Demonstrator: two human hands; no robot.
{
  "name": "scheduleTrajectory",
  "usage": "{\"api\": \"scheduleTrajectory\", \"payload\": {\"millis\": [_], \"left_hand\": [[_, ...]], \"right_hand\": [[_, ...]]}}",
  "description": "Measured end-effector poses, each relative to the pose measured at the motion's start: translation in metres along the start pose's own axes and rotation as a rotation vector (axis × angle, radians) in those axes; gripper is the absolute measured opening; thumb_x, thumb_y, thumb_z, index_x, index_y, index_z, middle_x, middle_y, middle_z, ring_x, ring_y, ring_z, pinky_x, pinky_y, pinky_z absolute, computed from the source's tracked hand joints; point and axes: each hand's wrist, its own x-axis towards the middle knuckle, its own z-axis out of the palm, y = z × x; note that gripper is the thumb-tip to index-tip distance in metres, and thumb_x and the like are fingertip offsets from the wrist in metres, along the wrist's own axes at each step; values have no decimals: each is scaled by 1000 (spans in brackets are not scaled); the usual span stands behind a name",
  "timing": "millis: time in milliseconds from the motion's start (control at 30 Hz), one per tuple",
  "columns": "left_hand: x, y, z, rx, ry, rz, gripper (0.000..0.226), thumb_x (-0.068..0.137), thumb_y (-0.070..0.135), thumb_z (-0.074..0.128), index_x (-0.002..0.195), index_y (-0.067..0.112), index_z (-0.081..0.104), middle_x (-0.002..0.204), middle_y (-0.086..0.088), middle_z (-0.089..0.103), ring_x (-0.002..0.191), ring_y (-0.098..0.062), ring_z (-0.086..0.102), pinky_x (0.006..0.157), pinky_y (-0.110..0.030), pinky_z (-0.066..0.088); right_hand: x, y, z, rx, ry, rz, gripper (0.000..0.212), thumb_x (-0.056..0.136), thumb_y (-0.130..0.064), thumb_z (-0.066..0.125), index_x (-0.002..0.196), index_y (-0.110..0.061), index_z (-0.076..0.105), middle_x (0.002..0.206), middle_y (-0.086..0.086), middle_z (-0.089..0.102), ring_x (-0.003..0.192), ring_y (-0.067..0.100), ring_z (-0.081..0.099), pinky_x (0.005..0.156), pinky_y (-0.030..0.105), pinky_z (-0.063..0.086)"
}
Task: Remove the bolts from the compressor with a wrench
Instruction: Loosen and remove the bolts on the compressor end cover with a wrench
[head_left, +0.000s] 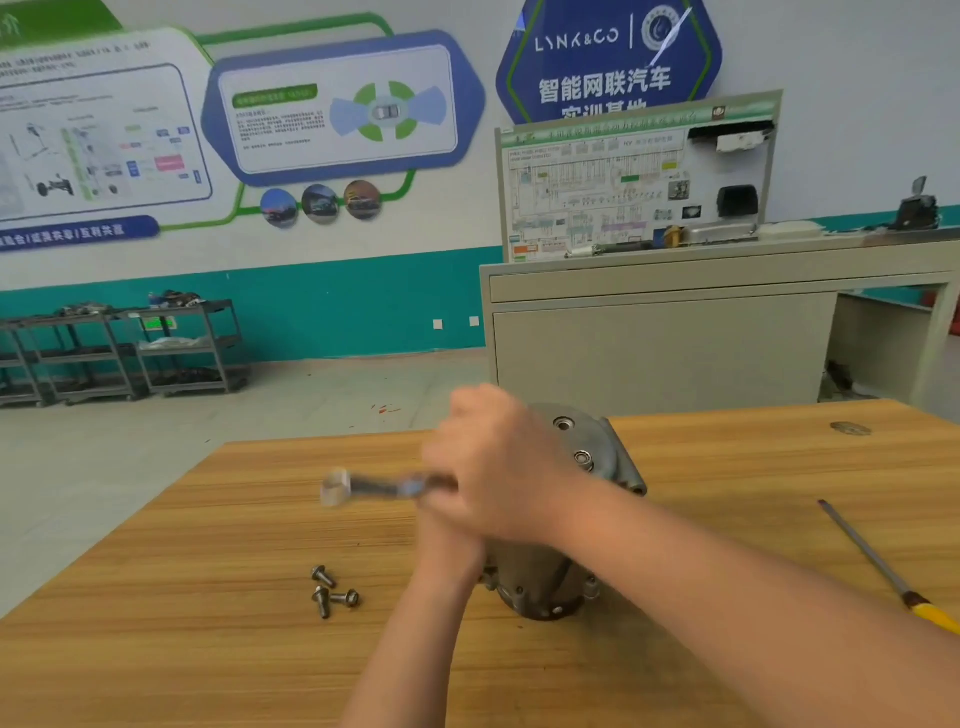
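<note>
One grey metal compressor (550, 566) lies on the wooden tabletop (208, 597), about midway along its far edge and reaching in toward the middle. Two round bearing holes show on its far face. Both hands meet over it. The right hand (498, 457), its forearm coming in from the near right corner, is curled round one wrench (384, 486), whose blurred handle sticks out to the left. The left hand (447, 535) sits just under the right one and is mostly hidden by it and by blur; whether it grips anything cannot be told. Three loose bolts (332, 595) lie in a tight cluster on the tabletop, left of the compressor and nearer the front edge. One screwdriver (883, 561) with a yellow handle lies slantwise by the right edge, well apart from the compressor.
</note>
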Motion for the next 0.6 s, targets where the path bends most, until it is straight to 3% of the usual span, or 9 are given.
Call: {"api": "scheduleTrajectory", "payload": {"millis": [67,133,233,300,333,400,433,500,600], "left_hand": [[1,3,1,25,-31,-6,29,104,13,41,88,34,54,73,2,55,65,-2,48,54,-17,36],[1,7,2,-20,-43,-67,28,106,29,36,100,32,64,80,0,64,72,-10,55,58,-19,39],[-2,8,3,-134,-78,-141,40,101,46,40,131,30,60,114,11,67,97,1,63,73,-13,48],[-3,9,4,-204,-130,-172,40,100,46,43,138,34,51,114,21,63,96,11,61,71,-8,48],[-2,10,4,-227,-145,-188,39,100,44,43,138,35,50,111,24,65,96,11,61,72,-10,49],[4,11,6,-242,-152,-205,35,101,40,44,134,35,55,105,26,69,95,9,63,75,-15,50],[6,11,7,-241,-156,-212,33,102,39,44,132,35,56,104,24,70,94,7,64,76,-18,51],[10,11,10,-234,-167,-229,32,101,39,44,129,35,59,101,18,72,90,2,66,71,-18,51],[11,13,14,-223,-163,-249,35,101,40,44,130,30,61,97,16,74,87,1,67,65,-14,50]], "right_hand": [[-29,-14,-4,65,155,-161,35,88,-25,68,57,-11,59,59,3,54,65,21,43,64,31,33],[-65,-22,-11,181,299,-93,41,95,-24,58,57,-10,57,65,1,59,72,22,49,69,34,39],[-119,-20,-23,451,468,233,47,103,-33,41,70,-12,68,91,-3,71,97,23,62,84,40,47],[-138,-10,-28,661,605,516,45,104,-40,36,87,-20,72,104,-4,72,109,23,63,94,36,47],[-141,-3,-30,777,690,687,41,103,-40,37,94,-23,72,106,-5,72,110,19,63,94,33,48],[-139,24,-32,910,800,1067,32,99,-28,41,91,-23,71,95,-4,72,97,13,65,79,32,51],[-135,43,-34,869,759,1251,28,96,-22,43,84,-21,69,83,-3,69,84,14,64,67,31,48],[-119,84,-41,738,463,1501,20,91,-23,50,77,-15,60,67,0,57,61,17,48,51,27,35],[-78,127,-51,630,-15,1553,26,86,-36,64,72,-15,56,59,-1,44,46,13,32,42,21,23]]}}
